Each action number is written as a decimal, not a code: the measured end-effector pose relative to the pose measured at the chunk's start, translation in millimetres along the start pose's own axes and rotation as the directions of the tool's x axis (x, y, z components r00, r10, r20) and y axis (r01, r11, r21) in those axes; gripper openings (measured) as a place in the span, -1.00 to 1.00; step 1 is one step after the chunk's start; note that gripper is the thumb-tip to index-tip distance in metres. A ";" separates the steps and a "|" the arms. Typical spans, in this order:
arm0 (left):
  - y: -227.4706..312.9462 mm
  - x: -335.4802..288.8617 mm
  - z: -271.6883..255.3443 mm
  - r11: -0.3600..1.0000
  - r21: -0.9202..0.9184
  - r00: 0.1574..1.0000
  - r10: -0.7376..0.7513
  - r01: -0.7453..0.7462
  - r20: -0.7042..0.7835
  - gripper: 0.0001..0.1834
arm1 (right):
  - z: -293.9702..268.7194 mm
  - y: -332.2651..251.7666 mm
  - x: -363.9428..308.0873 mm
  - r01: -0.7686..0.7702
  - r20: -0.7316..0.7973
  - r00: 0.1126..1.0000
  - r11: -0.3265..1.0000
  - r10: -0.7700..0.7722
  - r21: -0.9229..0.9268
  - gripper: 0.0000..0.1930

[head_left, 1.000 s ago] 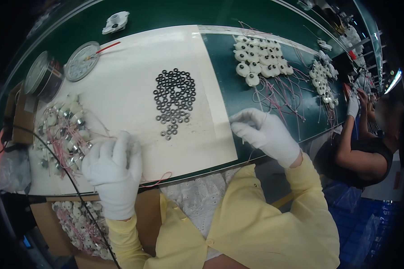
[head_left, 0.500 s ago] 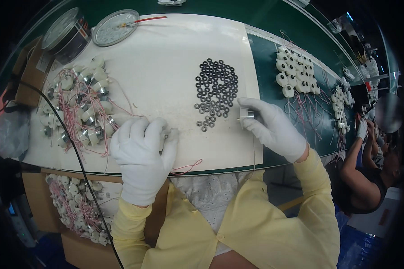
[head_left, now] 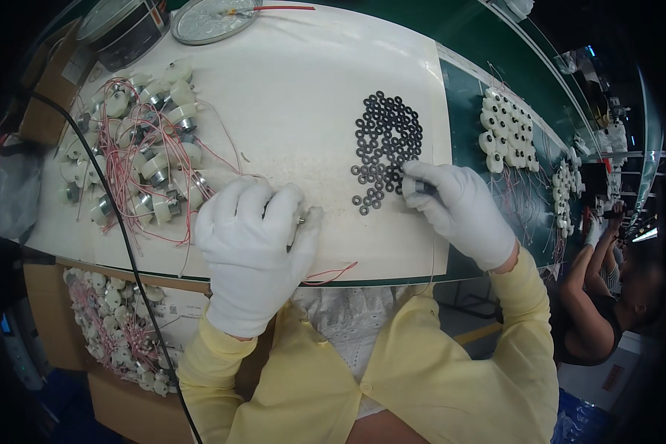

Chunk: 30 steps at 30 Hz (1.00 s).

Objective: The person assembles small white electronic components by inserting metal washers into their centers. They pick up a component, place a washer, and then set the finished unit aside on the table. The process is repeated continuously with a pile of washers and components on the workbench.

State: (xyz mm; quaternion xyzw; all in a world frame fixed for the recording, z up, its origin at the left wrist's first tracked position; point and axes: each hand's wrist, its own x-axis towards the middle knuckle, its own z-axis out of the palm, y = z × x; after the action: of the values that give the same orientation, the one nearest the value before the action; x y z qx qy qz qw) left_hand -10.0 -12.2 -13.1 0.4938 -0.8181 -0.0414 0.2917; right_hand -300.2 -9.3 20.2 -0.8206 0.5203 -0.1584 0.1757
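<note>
Both my hands wear white gloves. In my right hand (head_left: 462, 211), a small motor (head_left: 419, 186) with a silver body is pinched between thumb and fingers, beside a patch of black rubber rings (head_left: 377, 144). A thin wire hangs from it toward the table's front edge. My left hand (head_left: 255, 248) is closed round another small motor; just its metal tip (head_left: 301, 220) shows, and pink wires (head_left: 334, 275) trail out below. Left of that hand lies a heap of white and silver motors (head_left: 155, 169) with tangled pink wires.
Rows of white motors with black centres (head_left: 509, 129) stand on the green surface at right. A tin (head_left: 126, 33) and a round lid (head_left: 213, 21) sit at far left. A black cable (head_left: 115, 218) crosses the left side above a carton of motors (head_left: 118, 333). Another person (head_left: 592, 311) works at far right.
The view has shifted, so the table things appear farther right and mostly higher. My right hand has moved in against the edge of the rings with its motor. My left hand keeps its grip.
</note>
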 end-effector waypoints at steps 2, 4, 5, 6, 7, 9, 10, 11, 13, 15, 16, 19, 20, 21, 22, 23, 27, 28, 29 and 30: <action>-0.5 -0.1 1.7 1.000 0.003 1.000 0.009 -0.009 -0.017 -0.70 | 0.6 -6.8 3.3 0.077 -0.061 0.994 0.979 -0.090 -0.189 -0.65; -0.2 0.2 1.1 1.000 0.009 1.000 0.011 -0.011 -0.025 -0.70 | -1.7 -12.0 5.7 0.119 -0.061 0.988 0.946 -0.144 -0.303 -0.66; 0.2 0.4 0.9 1.000 0.013 0.999 0.013 -0.013 -0.030 -0.70 | -3.8 -14.0 6.9 0.130 -0.035 0.988 0.938 -0.149 -0.321 -0.66; 0.6 1.5 1.4 1.000 0.013 0.998 0.017 -0.016 -0.055 -0.73 | -6.5 -15.9 7.5 0.140 -0.011 0.988 0.930 -0.153 -0.339 -0.66; 0.7 3.9 2.2 1.000 0.011 0.996 0.022 -0.021 -0.081 -0.77 | -10.9 -18.4 6.0 0.138 0.032 0.990 0.926 -0.136 -0.352 -0.66; 0.9 5.7 2.2 1.000 0.009 0.994 0.029 -0.029 -0.107 -0.79 | -20.4 -23.4 -1.0 0.136 0.116 0.988 0.916 -0.099 -0.377 -0.65; 1.1 5.0 2.5 1.000 0.009 0.994 0.028 -0.027 -0.107 -0.78 | -23.2 -24.5 -3.7 0.134 0.157 0.984 0.918 -0.080 -0.374 -0.65; 1.3 4.5 2.7 1.000 0.008 0.994 0.027 -0.026 -0.107 -0.78 | -25.4 -25.4 -6.2 0.132 0.198 0.978 0.919 -0.060 -0.371 -0.65; 1.6 4.4 2.6 0.999 0.025 0.993 0.034 -0.031 -0.111 -0.78 | -27.6 -27.1 -7.7 0.154 0.244 0.968 0.910 -0.060 -0.385 -0.65; 1.4 2.3 2.9 0.999 0.029 0.995 0.036 -0.034 -0.088 -0.76 | -26.5 -28.9 -6.4 0.202 0.256 0.962 0.886 -0.098 -0.417 -0.64; 0.5 0.2 2.2 0.999 0.026 0.997 0.039 -0.037 -0.065 -0.74 | -25.7 -29.3 -6.9 0.200 0.253 0.962 0.886 -0.098 -0.418 -0.64; -1.8 -1.2 7.8 0.999 0.021 0.993 0.051 -0.049 -0.103 -0.75 | -20.9 -27.8 -8.9 0.198 0.232 0.967 0.879 -0.104 -0.433 -0.66; -1.9 -0.5 9.6 0.998 0.021 0.989 0.057 -0.055 -0.137 -0.76 | -19.3 -27.6 -9.4 0.199 0.217 0.970 0.871 -0.110 -0.450 -0.67; -1.1 -0.6 8.9 0.998 0.021 0.990 0.057 -0.055 -0.132 -0.76 | -17.0 -27.3 -11.6 0.199 0.201 0.973 0.862 -0.116 -0.466 -0.69; 0.1 0.4 7.6 0.998 0.019 0.989 0.062 -0.059 -0.131 -0.76 | -13.0 -25.6 -16.0 0.156 0.145 0.984 0.882 -0.101 -0.445 -0.71; 0.8 2.1 6.6 0.998 0.019 0.989 0.069 -0.067 -0.130 -0.77 | -6.3 -21.3 -20.8 0.113 0.086 0.993 0.900 -0.084 -0.421 -0.73; -0.8 0.4 5.6 0.996 0.019 0.990 0.084 -0.082 -0.116 -0.78 | 19.7 6.2 -38.3 -0.061 -0.336 0.942 0.971 -0.021 -0.231 -0.82; -0.6 -0.7 4.7 0.997 0.009 0.993 0.071 -0.071 -0.097 -0.79 | 19.1 12.6 -43.4 -0.117 -0.337 0.941 0.940 0.003 -0.319 -0.84; -0.1 -1.6 4.1 0.998 -0.001 0.995 0.060 -0.060 -0.078 -0.79 | 15.3 21.4 -48.2 -0.172 -0.340 0.940 0.898 0.027 -0.404 -0.86; 0.6 -2.6 4.1 0.998 0.007 0.995 0.064 -0.063 -0.080 -0.79 | 11.5 26.9 -53.6 -0.225 -0.345 0.937 0.845 0.051 -0.485 -0.87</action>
State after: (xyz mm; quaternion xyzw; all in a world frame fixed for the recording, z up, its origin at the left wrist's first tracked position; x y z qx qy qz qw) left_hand -11.7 -10.7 -17.4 0.4695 -0.8211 -0.0107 0.3243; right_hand -338.4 30.2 -6.3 -0.7607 0.6233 -0.1299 -0.1263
